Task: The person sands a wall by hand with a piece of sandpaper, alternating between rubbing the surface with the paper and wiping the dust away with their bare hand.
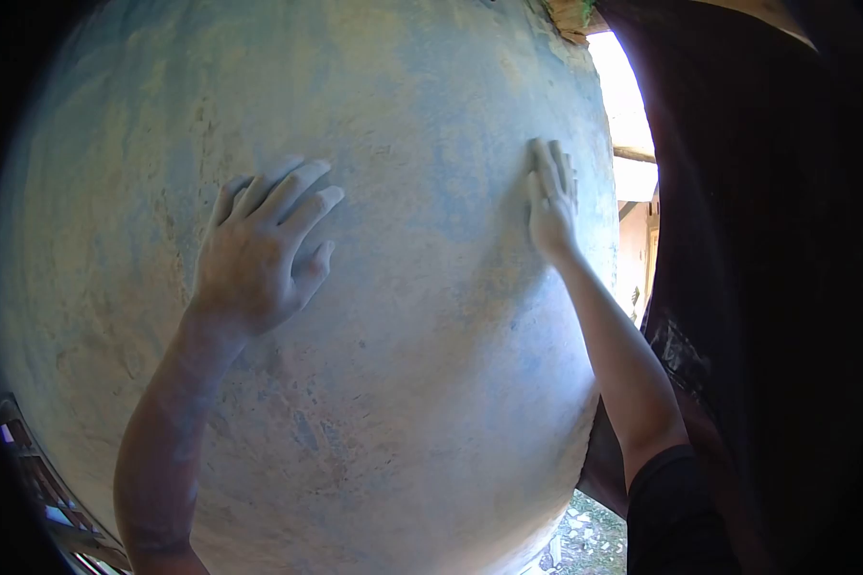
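A large pale blue-grey surface (412, 316), rough and stained, fills most of the view. On its left part lies my left hand (264, 240), pale with dust, its fingers apart and pointing up and to the right, nothing held. Near the right edge of the surface my right hand (553, 201) rests with fingers stretched upward, seen partly from the side, also holding nothing. A soft shadow falls on the surface to the left of my right hand.
Dark cloth (758, 240) hangs along the right side. Between it and the surface is a bright gap with part of a building (635, 244). Littered ground (585, 537) shows below right, and slatted items (53, 494) at lower left.
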`<state>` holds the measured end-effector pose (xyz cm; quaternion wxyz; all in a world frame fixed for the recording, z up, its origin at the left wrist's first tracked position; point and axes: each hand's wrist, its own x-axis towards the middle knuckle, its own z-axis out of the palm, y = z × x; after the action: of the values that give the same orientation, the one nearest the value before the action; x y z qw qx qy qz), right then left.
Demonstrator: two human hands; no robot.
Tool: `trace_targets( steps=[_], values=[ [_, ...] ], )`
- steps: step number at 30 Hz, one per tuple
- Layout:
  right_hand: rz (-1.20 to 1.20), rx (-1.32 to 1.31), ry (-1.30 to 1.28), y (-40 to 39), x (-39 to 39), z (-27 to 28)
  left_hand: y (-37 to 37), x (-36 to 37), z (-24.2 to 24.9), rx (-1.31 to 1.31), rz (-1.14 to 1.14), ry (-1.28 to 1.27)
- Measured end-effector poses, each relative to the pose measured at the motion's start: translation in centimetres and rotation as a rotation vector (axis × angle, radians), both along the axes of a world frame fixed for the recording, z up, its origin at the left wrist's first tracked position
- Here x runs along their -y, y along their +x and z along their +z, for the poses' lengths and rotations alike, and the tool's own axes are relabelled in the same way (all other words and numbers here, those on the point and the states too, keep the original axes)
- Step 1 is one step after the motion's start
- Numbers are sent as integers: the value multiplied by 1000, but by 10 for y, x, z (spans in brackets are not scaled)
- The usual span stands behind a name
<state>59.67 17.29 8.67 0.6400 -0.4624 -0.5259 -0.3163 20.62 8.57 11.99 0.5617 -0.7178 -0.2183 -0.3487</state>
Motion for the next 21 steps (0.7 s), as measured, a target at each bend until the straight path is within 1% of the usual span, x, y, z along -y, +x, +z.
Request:
trace_targets(
  steps=[2,3,5,6,7,8,9,11,13,15,18,19,21],
  values=[
    [-77,-36,32,-3,-9,10,2,-8,-4,-13,9,12],
    [-95,-75,25,-25,-4,14,4,-11,-5,-36,15,25],
    [-120,161,35,-67,9,-4,8,-9,-10,-38,2,3],
    [-123,161,40,-82,17,-25,9,-9,-12,-33,-13,-25],
    [-170,399,24,-95,25,-51,10,-8,-12,-36,-16,-21],
    [-216,635,5,-102,28,-64,9,-7,-12,-36,-16,-18],
    [-217,634,0,-94,26,-63,8,-8,-11,-32,-17,-20],
    [-452,621,-194,-54,18,-52,7,-11,-8,-51,-42,-29],
    [13,152,-98,-17,7,-9,8,-14,-6,-59,-71,-64],
    [-12,43,-47,10,2,24,10,-16,2,-111,-99,-49],
    [-76,78,-27,-45,14,33,14,-18,3,-105,-107,-16],
    [-141,202,1,-58,6,22,14,-19,2,-109,-112,-11],
    [-175,440,-17,-108,30,-14,12,-17,-1,-103,-92,-14]
  ],
)
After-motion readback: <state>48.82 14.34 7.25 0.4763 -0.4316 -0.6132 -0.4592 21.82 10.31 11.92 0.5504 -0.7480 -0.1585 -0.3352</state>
